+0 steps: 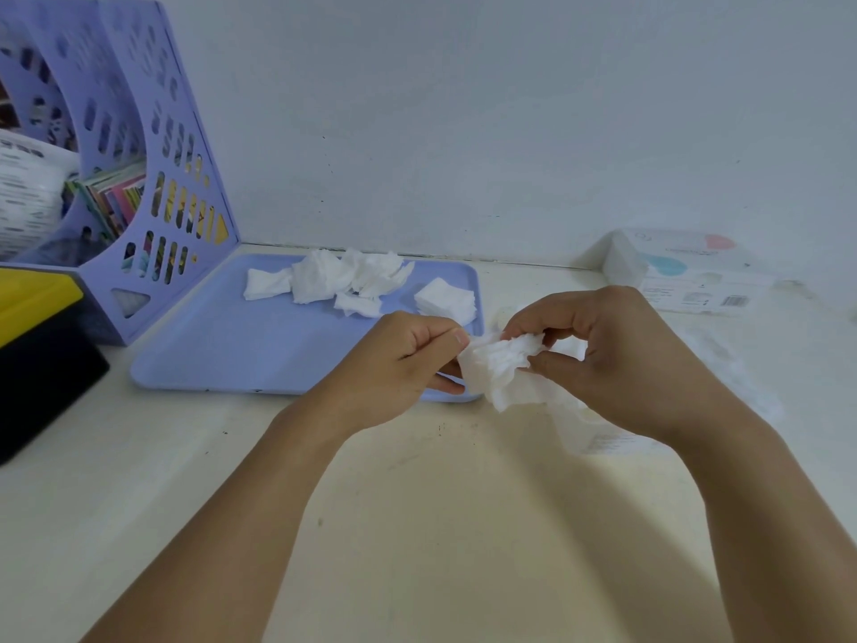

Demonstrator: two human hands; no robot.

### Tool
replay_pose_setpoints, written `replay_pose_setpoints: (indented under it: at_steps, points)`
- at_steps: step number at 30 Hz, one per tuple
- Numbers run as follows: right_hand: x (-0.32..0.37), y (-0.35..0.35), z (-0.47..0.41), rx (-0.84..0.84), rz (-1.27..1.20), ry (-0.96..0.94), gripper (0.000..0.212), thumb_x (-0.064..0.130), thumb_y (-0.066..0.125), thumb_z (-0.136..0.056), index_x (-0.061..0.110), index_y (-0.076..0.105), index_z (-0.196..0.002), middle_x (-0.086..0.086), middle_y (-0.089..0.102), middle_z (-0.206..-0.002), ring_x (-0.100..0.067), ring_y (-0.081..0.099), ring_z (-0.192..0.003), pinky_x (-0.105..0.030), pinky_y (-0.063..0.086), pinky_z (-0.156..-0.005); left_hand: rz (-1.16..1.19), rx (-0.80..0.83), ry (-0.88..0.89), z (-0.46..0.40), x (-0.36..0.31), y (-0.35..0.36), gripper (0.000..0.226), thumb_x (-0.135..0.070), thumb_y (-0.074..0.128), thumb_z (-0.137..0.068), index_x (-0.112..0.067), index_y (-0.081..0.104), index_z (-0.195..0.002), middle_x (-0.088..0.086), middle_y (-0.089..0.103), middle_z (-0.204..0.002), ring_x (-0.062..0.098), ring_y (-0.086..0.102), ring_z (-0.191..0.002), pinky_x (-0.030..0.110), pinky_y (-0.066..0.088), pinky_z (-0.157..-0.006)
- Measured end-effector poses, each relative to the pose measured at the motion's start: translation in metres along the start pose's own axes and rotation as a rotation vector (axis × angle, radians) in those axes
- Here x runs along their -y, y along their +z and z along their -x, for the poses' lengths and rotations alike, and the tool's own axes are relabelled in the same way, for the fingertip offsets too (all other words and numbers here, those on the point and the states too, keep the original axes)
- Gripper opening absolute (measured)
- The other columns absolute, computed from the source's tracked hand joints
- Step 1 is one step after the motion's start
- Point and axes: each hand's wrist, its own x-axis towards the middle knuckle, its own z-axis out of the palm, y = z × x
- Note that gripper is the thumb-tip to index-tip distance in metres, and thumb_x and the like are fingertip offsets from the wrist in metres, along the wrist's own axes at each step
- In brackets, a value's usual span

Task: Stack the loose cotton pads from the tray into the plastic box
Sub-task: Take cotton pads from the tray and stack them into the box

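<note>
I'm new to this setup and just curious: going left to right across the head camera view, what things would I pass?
Yellow and black box → purple file rack → blue tray → left hand → bunch of cotton pads → right hand → white packet.

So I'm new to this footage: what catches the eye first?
Two hands meet mid-frame, left hand and right hand both pinching a bunch of white pads. Behind them, loose pads lie heaped at the far side of a lilac tray. A lilac file rack stands far left.

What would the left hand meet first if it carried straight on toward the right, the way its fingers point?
Beyond the bunch of cotton pads the left hand already pinches, probably the right hand's fingers, gripping the same bunch from the other side.
</note>
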Motion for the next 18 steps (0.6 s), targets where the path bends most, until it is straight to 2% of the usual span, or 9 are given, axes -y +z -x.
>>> replay_pose_setpoints:
  at_steps: [4, 7, 11, 13, 15, 16, 18]
  points:
    - [-0.001, 0.0, 0.001, 0.002, -0.009, 0.018, 0.029, -0.003, 0.071, -0.082, 0.022, 0.079, -0.096, 0.014, 0.075, -0.091, -0.006, 0.067, -0.084, -0.02, 0.053, -0.079, 0.17, 0.031, -0.044, 0.002, -0.006, 0.002, 0.032, -0.018, 0.051, -0.103, 0.008, 0.069, -0.107, 0.018, 0.075, -0.103, 0.026, 0.075, -0.095, 0.03, 0.06, -0.084]
    - [-0.001, -0.001, 0.001, -0.007, -0.024, 0.025, 0.028, -0.002, 0.072, -0.082, 0.021, 0.079, -0.096, 0.015, 0.074, -0.09, -0.006, 0.068, -0.084, -0.021, 0.053, -0.079, 0.202, 0.039, -0.017, 0.002, -0.006, 0.001, 0.023, -0.01, 0.054, -0.101, 0.002, 0.072, -0.109, 0.013, 0.076, -0.103, 0.025, 0.075, -0.095, 0.031, 0.06, -0.083]
    - [-0.003, 0.0, 0.0, -0.022, -0.065, 0.046, 0.023, 0.002, 0.074, -0.083, 0.02, 0.078, -0.096, 0.01, 0.076, -0.092, -0.006, 0.069, -0.086, -0.026, 0.054, -0.081, 0.199, 0.029, -0.008, 0.001, -0.004, 0.0, 0.026, -0.01, 0.05, -0.104, 0.0, 0.073, -0.111, 0.014, 0.076, -0.104, 0.026, 0.075, -0.094, 0.031, 0.06, -0.083]
    - [-0.003, 0.001, -0.001, -0.026, -0.078, 0.037, 0.02, 0.006, 0.075, -0.084, 0.019, 0.077, -0.098, 0.011, 0.075, -0.099, -0.006, 0.069, -0.09, -0.026, 0.054, -0.083, 0.159, -0.012, 0.003, 0.0, -0.003, 0.001, 0.027, -0.011, 0.049, -0.105, 0.003, 0.072, -0.107, 0.013, 0.077, -0.099, 0.023, 0.075, -0.09, 0.029, 0.06, -0.08]
    - [0.0, -0.001, -0.001, -0.043, -0.125, -0.019, 0.018, 0.012, 0.074, -0.08, 0.021, 0.073, -0.096, 0.012, 0.072, -0.11, -0.002, 0.067, -0.098, -0.015, 0.05, -0.082, 0.11, -0.087, 0.024, -0.001, -0.002, 0.003, 0.026, -0.011, 0.049, -0.105, 0.002, 0.073, -0.102, 0.009, 0.077, -0.091, 0.017, 0.075, -0.085, 0.025, 0.059, -0.077]
    - [0.002, -0.002, 0.0, -0.049, -0.164, -0.042, 0.019, 0.013, 0.072, -0.077, 0.022, 0.072, -0.094, 0.01, 0.07, -0.115, 0.0, 0.065, -0.101, -0.01, 0.047, -0.082, 0.089, -0.113, 0.038, -0.001, -0.002, 0.004, 0.026, -0.01, 0.05, -0.105, 0.001, 0.073, -0.098, 0.006, 0.076, -0.086, 0.013, 0.073, -0.08, 0.021, 0.057, -0.074]
    - [0.007, -0.004, 0.001, -0.031, -0.237, -0.065, 0.02, 0.013, 0.072, -0.074, 0.023, 0.071, -0.092, 0.008, 0.067, -0.12, -0.005, 0.064, -0.107, -0.009, 0.045, -0.083, 0.06, -0.119, 0.054, 0.0, -0.004, 0.005, 0.029, -0.007, 0.049, -0.105, 0.0, 0.07, -0.086, -0.008, 0.07, -0.069, 0.001, 0.065, -0.065, 0.012, 0.051, -0.066]
